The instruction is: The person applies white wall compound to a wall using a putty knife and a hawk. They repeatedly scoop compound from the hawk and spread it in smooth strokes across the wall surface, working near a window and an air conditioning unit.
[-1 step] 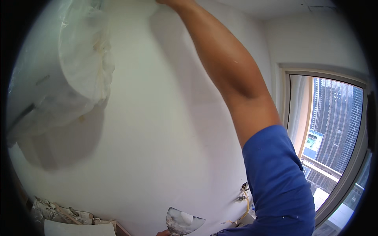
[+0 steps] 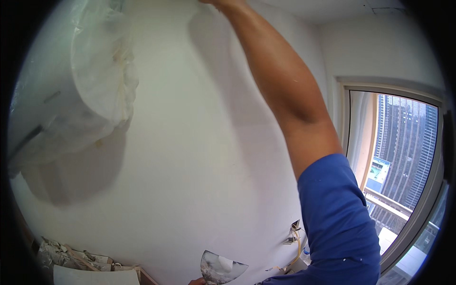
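Observation:
My left hand [image 2: 197, 281], barely showing at the bottom edge, holds a wide metal scraper [image 2: 222, 267] with pale paste on its blade. My right arm [image 2: 280, 80], in a blue short sleeve, reaches up across the white wall [image 2: 171, 166]. At its end my right hand [image 2: 211, 2] is cut off by the top edge, so its fingers and anything in them are hidden. The arm casts a soft shadow on the wall.
Upper left, a bulky fixture [image 2: 71, 85] is wrapped in clear plastic. Debris and boards [image 2: 90, 261] lie along the bottom left. Loose wires [image 2: 295, 240] hang from a wall box at lower right. A framed window [image 2: 403, 152] shows tall buildings and a railing outside.
My raised right arm and hand have shifted a little to the right, with the arm's shadow moving too. The scraper stays where it was.

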A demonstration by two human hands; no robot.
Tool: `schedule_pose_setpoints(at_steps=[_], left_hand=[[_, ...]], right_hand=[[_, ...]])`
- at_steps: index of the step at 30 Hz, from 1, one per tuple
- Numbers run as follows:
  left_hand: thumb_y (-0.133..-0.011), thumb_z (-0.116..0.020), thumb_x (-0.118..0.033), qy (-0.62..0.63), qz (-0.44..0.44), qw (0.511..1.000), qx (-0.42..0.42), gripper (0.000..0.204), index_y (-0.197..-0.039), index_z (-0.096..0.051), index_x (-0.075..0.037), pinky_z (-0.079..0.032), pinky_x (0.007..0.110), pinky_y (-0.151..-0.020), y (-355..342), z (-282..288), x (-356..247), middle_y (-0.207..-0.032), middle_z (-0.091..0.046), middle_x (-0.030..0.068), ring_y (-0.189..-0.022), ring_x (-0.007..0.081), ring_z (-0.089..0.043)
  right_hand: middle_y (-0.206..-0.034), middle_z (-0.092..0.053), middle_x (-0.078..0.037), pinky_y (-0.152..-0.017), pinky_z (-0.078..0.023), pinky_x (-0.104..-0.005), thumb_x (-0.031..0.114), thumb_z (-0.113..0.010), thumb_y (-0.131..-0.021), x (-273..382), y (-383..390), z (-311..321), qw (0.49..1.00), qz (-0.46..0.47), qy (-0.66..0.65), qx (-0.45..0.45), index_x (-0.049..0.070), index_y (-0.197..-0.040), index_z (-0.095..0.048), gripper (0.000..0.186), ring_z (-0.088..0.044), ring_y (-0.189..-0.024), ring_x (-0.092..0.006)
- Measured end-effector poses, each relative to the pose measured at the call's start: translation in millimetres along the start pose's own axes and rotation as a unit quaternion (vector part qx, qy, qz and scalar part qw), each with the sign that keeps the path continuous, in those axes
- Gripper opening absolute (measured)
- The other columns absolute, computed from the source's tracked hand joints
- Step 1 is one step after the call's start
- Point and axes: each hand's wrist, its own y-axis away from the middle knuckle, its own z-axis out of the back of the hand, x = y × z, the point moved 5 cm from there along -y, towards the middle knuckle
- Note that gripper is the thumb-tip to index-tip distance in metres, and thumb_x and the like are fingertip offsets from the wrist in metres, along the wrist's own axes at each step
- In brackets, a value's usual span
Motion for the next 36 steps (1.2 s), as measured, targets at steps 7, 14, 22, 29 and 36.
schedule_pose_setpoints(at_steps=[7,14,22,29,36], left_hand=[[-0.103,-0.060,-0.034,-0.019,-0.035,0.999,-0.010,0.035,-0.082,-0.062,-0.006,-0.044,0.026,-0.047,-8.0,1.3,2.6,-0.061,-0.057,0.0007,-0.051,0.0088,-0.053],[-0.102,-0.063,-0.034,0.003,-0.002,0.999,-0.042,0.033,-0.085,-0.061,-0.006,-0.043,0.026,-0.047,-3.9,4.8,6.2,-0.062,-0.056,-0.0004,-0.052,0.0081,-0.052],[-0.103,-0.063,-0.036,-0.007,-0.005,0.999,-0.052,0.035,-0.085,-0.063,-0.006,-0.043,0.026,-0.048,-9.6,1.7,-3.0,-0.063,-0.056,0.0001,-0.052,0.0090,-0.052],[-0.103,-0.062,-0.037,0.005,-0.013,1.000,0.006,0.037,-0.083,-0.063,-0.006,-0.041,0.026,-0.047,-12.8,0.2,2.0,-0.063,-0.054,-0.0010,-0.052,0.0083,-0.051],[-0.103,-0.063,-0.037,0.001,-0.013,1.000,0.005,0.035,-0.087,-0.063,-0.006,-0.040,0.025,-0.047,-8.7,1.3,3.6,-0.064,-0.055,-0.0011,-0.052,0.0077,-0.050]], right_hand=[[-0.102,-0.073,-0.025,-0.079,-0.062,-0.0422,0.003,-0.056,-0.095,-239.3,-19.1,41.4,0.966,-0.009,0.254,0.043,-0.011,-0.100,-0.072,0.022,-0.074,-0.091,-0.0327],[-0.103,-0.073,-0.018,-0.076,-0.059,-0.0401,0.022,-0.058,-0.090,-224.6,33.1,47.6,0.956,-0.284,-0.027,-0.071,-0.006,-0.105,-0.066,0.033,-0.071,-0.091,-0.0308],[-0.119,-0.070,-0.027,-0.109,-0.047,-0.0445,0.005,-0.055,-0.096,-193.5,-8.5,-10.8,0.886,0.143,0.438,0.048,-0.009,-0.112,-0.072,0.028,-0.063,-0.123,-0.0314],[-0.124,-0.070,-0.024,-0.089,-0.058,-0.0422,0.019,-0.050,-0.101,-61.0,-0.3,2.4,0.995,-0.090,0.009,0.035,-0.006,-0.117,-0.071,0.036,-0.070,-0.112,-0.0307],[-0.118,-0.075,-0.017,-0.083,-0.060,-0.0416,0.019,-0.052,-0.098,32.2,-0.4,-12.4,0.999,0.038,0.024,0.005,0.002,-0.108,-0.078,0.032,-0.073,-0.106,-0.0306]])
